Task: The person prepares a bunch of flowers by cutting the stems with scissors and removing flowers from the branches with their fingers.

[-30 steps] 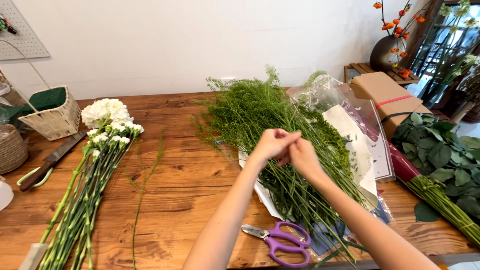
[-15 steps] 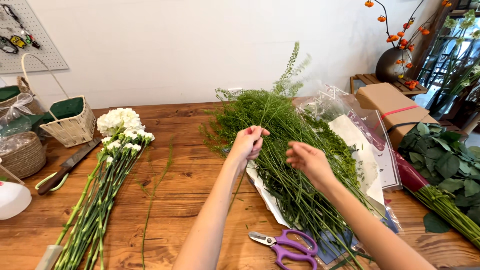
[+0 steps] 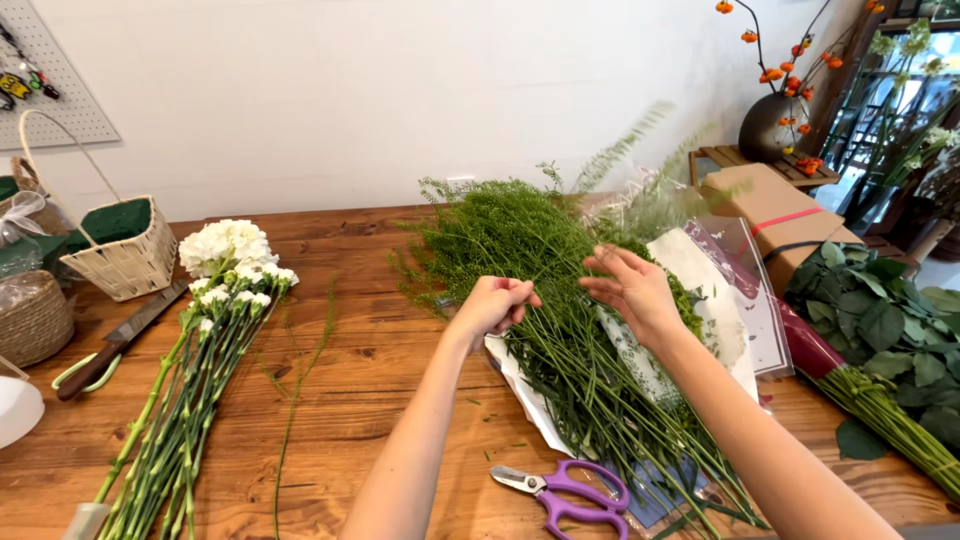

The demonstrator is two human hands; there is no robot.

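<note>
Pinching a thin green stem (image 3: 563,340) between thumb and fingers, left hand (image 3: 492,305) closed over the bunch of feathery greens (image 3: 520,240) at the middle of the table (image 3: 370,300). Right hand (image 3: 632,287) hovering just beside it, fingers spread and loose, holding nothing. Half a second ago left hand lifted a sprig higher with its tip standing up against the wall; now lower and further right, with hands closer together again, though not joined as they were a second ago. Blurred frond (image 3: 625,150) rising behind the greens, too smeared to tell whether it belongs to the pinched stem. Lower ends of the green stems running out of view at the bottom edge beside the purple scissors (image 3: 565,490). White carnations (image 3: 225,262) lying on the left, stems cut off by the bottom edge, with one loose stem (image 3: 300,390) beside them. Knife (image 3: 120,338) and woven basket with green foam (image 3: 118,245) further left; a twine-wrapped pot (image 3: 35,318) partly cut off at the left edge. Clear plastic and white paper wrap (image 3: 715,300) spread under the greens, flat and rumpled. Brown cardboard box (image 3: 775,205) with a red band at the right rear, a dark vase (image 3: 768,125) of orange berries behind it. Broad-leaved bunch (image 3: 885,340) at the far right, wrapped in dark red at its middle.
</note>
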